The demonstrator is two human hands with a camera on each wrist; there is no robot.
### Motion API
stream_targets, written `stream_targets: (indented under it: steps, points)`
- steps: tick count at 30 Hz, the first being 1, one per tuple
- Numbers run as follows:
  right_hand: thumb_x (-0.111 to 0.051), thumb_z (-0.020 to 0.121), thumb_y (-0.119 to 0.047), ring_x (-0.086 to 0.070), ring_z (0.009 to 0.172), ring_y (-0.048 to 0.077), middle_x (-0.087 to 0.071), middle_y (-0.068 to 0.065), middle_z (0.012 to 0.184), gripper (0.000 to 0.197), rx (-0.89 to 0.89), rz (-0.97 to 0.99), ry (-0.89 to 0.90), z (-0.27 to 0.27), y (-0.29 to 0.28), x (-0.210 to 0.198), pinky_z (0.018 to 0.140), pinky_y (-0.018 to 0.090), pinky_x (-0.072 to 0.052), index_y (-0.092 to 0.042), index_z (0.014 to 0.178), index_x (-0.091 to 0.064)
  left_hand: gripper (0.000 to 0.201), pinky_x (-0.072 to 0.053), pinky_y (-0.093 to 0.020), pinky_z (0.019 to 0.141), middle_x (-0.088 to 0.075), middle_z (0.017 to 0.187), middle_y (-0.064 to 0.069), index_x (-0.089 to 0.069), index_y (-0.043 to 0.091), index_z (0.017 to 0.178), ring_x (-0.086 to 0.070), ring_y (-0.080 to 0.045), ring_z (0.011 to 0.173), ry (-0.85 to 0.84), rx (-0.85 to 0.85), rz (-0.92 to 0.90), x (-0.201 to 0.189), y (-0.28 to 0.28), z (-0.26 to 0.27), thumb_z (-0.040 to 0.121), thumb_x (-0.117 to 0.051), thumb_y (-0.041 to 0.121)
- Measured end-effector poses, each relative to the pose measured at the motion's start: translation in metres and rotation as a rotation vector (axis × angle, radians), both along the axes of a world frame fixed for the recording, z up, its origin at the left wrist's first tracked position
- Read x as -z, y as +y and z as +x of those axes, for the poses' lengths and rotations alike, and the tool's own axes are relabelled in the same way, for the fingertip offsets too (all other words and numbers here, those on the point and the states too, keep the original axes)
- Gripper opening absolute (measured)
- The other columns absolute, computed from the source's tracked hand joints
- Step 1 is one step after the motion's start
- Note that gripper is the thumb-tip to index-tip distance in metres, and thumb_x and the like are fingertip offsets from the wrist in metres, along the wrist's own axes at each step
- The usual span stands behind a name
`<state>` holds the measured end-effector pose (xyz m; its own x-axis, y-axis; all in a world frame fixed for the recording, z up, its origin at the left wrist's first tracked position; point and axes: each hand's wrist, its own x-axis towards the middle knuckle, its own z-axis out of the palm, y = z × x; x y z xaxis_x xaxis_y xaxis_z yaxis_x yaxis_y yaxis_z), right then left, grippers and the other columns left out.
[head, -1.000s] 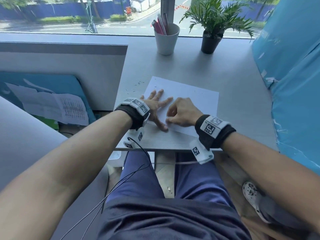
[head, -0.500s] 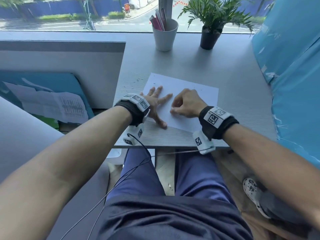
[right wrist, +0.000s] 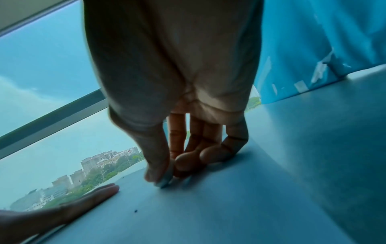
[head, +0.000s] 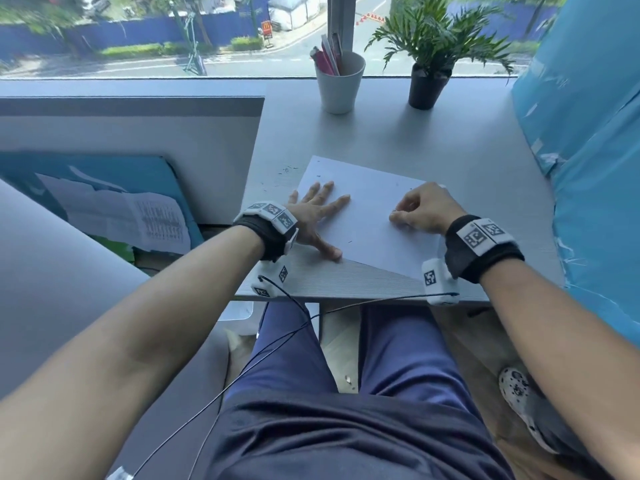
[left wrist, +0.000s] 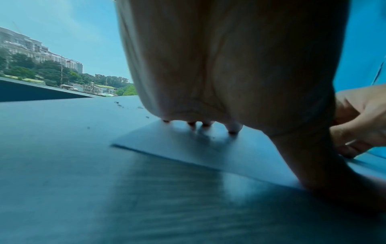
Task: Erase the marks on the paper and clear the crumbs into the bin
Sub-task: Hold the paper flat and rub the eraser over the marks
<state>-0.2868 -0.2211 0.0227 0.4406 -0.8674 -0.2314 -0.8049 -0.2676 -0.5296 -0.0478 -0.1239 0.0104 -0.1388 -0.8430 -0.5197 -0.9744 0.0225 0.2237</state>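
Note:
A white sheet of paper (head: 367, 209) lies askew on the grey desk (head: 450, 150). My left hand (head: 315, 213) presses flat on its left part, fingers spread and straight; the fingertips (left wrist: 231, 130) touch the sheet in the left wrist view. My right hand (head: 415, 213) is curled at the paper's right edge. There its thumb and fingers pinch a small pale eraser (right wrist: 165, 181) down against the sheet. Dark eraser crumbs (head: 287, 169) lie scattered on the desk beyond the paper's far left corner, and one crumb (right wrist: 135, 211) lies on the paper.
A white cup with pens (head: 339, 83) and a potted plant (head: 429, 77) stand at the back by the window. Blue plastic sheeting (head: 588, 133) walls the right side, and a grey partition (head: 138, 140) the left. No bin shows.
My right hand has slid to the right across the paper, away from the left hand. The left hand stays pressed flat on the sheet.

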Motion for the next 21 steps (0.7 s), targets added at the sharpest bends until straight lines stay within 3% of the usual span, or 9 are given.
stream_targets:
  steps: [4,8,10,12,17,18,21]
  points:
    - [-0.077,0.079,-0.025,-0.064,0.073,0.014,-0.074,0.003,0.078,0.015,-0.013,0.021,-0.013,-0.001,-0.002,0.000,0.075,0.022,-0.051,-0.011,0.083,-0.076,0.109,0.014,-0.047,0.118,0.023,0.162,-0.004,0.014,0.024,0.156,0.019,-0.021,0.149,-0.037,0.009,-0.060,-0.004,0.012,-0.006,0.085,-0.057,0.066]
    - [-0.078,0.077,-0.023,-0.064,0.071,0.013,-0.072,0.000,0.072,0.013,-0.007,0.041,-0.013,0.002,-0.005,0.000,0.073,0.022,-0.051,-0.011,0.081,-0.076,0.081,0.013,-0.042,0.120,0.015,0.164,-0.005,0.009,0.015,0.157,0.015,-0.018,0.150,0.042,0.233,-0.220,-0.003,0.047,-0.050,0.102,-0.043,0.043]
    - [-0.078,0.077,-0.022,-0.062,0.068,0.013,-0.070,-0.001,0.070,0.012,-0.010,0.037,-0.024,0.003,-0.004,0.001,0.074,0.024,-0.051,-0.010,0.080,-0.076,0.076,0.012,-0.041,0.120,0.011,0.164,-0.003,0.005,0.017,0.158,0.013,-0.017,0.151,0.085,0.369,-0.181,0.003,0.069,-0.071,0.102,-0.036,0.049]
    - [-0.077,0.077,-0.021,-0.061,0.066,0.013,-0.069,0.000,0.070,0.011,-0.015,0.039,-0.030,0.001,-0.003,0.000,0.073,0.023,-0.050,-0.010,0.081,-0.075,0.078,0.012,-0.041,0.118,0.013,0.164,0.000,0.004,0.021,0.158,0.014,-0.017,0.150,0.058,0.395,-0.130,0.007,0.080,-0.070,0.099,-0.033,0.058]
    - [-0.078,0.077,-0.023,-0.060,0.066,0.008,-0.068,-0.003,0.072,0.013,-0.005,0.055,-0.034,0.001,-0.004,0.001,0.070,0.021,-0.046,-0.011,0.083,-0.076,0.089,0.010,-0.043,0.121,0.023,0.161,0.000,0.014,0.020,0.156,0.017,-0.018,0.150,-0.123,-0.004,-0.103,0.002,0.063,-0.010,0.093,-0.022,0.071]
    - [-0.078,0.077,-0.023,-0.060,0.067,0.008,-0.068,-0.003,0.072,0.013,-0.005,0.051,-0.027,0.001,-0.004,0.001,0.070,0.020,-0.045,-0.012,0.083,-0.076,0.091,0.010,-0.043,0.121,0.022,0.161,-0.001,0.014,0.018,0.156,0.017,-0.018,0.150,-0.152,-0.023,-0.131,0.000,0.059,-0.008,0.092,-0.021,0.073]
    - [-0.078,0.078,-0.025,-0.062,0.072,0.014,-0.068,-0.001,0.075,0.013,-0.024,0.056,-0.012,0.002,-0.005,-0.002,0.071,0.020,-0.045,-0.014,0.083,-0.075,0.088,0.009,-0.043,0.122,0.016,0.163,-0.002,0.008,0.018,0.157,0.013,-0.018,0.151,-0.050,0.225,-0.224,-0.002,0.055,-0.046,0.095,-0.025,0.069]
